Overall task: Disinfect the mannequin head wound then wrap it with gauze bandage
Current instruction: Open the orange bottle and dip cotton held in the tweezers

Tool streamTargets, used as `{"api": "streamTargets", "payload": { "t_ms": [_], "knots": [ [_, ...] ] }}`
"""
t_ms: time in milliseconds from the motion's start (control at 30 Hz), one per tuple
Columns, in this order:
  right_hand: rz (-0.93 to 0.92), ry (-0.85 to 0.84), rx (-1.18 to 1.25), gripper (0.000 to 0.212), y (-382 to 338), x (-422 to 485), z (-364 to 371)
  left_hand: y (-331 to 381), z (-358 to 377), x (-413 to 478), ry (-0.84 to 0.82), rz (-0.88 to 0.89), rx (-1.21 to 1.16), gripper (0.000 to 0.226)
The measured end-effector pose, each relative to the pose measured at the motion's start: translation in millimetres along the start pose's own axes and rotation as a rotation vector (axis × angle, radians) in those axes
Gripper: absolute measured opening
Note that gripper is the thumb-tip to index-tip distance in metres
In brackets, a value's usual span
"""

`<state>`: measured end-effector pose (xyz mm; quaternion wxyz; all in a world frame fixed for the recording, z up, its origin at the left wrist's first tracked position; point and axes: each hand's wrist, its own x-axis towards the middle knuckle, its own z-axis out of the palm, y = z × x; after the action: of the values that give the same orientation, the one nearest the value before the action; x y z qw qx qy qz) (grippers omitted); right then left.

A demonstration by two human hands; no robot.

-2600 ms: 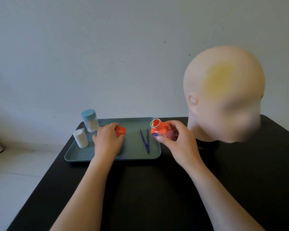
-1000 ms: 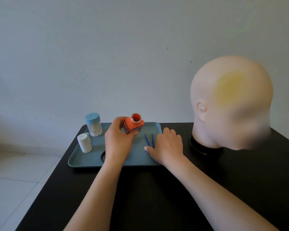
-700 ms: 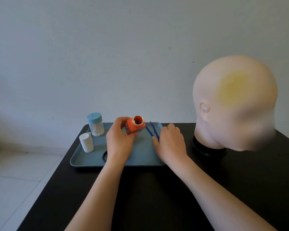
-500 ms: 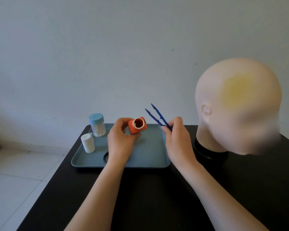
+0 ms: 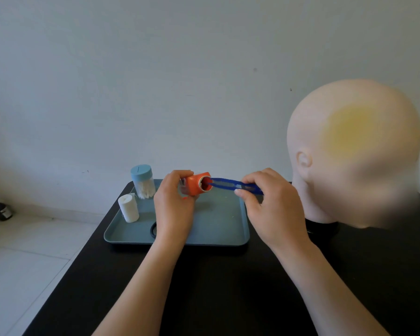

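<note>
While left hand (image 5: 174,209) grips orange bottle (image 5: 195,187) tilted over tray (image 5: 216,229), right hand (image 5: 274,209) pinches blue tweezers (image 5: 230,185), tips in bottle mouth. Steady bottle, shallow tilt, light squeeze, slow withdrawal. Mannequin head (image 5: 349,154) upright on worktop (image 5: 228,287), far right; gauze roll (image 5: 128,207) on tray.

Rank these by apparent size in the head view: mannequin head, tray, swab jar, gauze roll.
1. Mannequin head
2. Tray
3. Swab jar
4. Gauze roll, only slightly smaller than the jar; that order is unsure.
</note>
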<state>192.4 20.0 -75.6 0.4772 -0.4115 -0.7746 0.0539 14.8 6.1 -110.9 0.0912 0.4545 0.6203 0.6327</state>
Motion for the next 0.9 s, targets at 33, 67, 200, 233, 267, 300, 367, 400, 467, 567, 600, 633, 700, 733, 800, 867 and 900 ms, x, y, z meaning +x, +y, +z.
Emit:
{"api": "streamTargets", "payload": {
  "t_ms": [33,67,200,233,267,300,367,400,467,567,600,633,700,733,800,867,900],
  "knots": [
    [-0.005,-0.008,-0.023,0.008,-1,0,-1,0,1,-1,-0.002,0.02,0.018,0.046],
    [-0.009,-0.015,-0.04,0.008,-2,-1,-1,0,2,-1,-0.009,0.038,0.037,0.046],
    [-0.008,-0.052,-0.111,0.01,-7,-3,0,-1,6,-3,-0.04,0.116,0.146,0.049],
    [-0.006,-0.064,-0.133,0.011,-8,-3,1,0,6,-4,-0.043,0.149,0.174,0.05],
    [-0.005,-0.078,-0.155,0.011,-9,-3,2,0,7,-5,-0.044,0.184,0.201,0.051],
    [-0.004,-0.094,-0.178,0.011,-10,-3,3,0,7,-6,-0.043,0.216,0.226,0.052],
    [0.0,-0.121,-0.224,0.01,-13,-3,7,1,8,-7,-0.038,0.273,0.265,0.051],
    [0.004,-0.129,-0.244,0.011,-14,-3,9,1,9,-7,-0.034,0.303,0.284,0.049],
    [0.017,-0.145,-0.279,0.01,-17,-2,13,1,10,-8,-0.021,0.357,0.322,0.043],
    [0.032,-0.169,-0.313,0.007,-19,-2,18,-1,10,-8,-0.005,0.394,0.363,0.041],
    [0.039,-0.175,-0.319,0.006,-19,-1,19,-1,10,-8,-0.005,0.398,0.37,0.041],
    [0.046,-0.177,-0.323,0.005,-19,-1,19,-1,10,-8,-0.007,0.397,0.371,0.041],
    [0.061,-0.165,-0.324,0.004,-17,0,18,-1,10,-8,-0.01,0.388,0.36,0.041],
    [0.068,-0.16,-0.319,0.005,-17,1,17,0,10,-7,-0.012,0.383,0.351,0.041],
    [0.078,-0.156,-0.301,0.008,-15,1,16,1,9,-7,-0.02,0.366,0.34,0.041],
    [0.091,-0.142,-0.272,0.009,-13,0,14,3,9,-8,-0.029,0.337,0.34,0.042],
    [0.098,-0.128,-0.255,0.008,-12,0,12,3,8,-7,-0.032,0.319,0.334,0.042]
  ]
}}
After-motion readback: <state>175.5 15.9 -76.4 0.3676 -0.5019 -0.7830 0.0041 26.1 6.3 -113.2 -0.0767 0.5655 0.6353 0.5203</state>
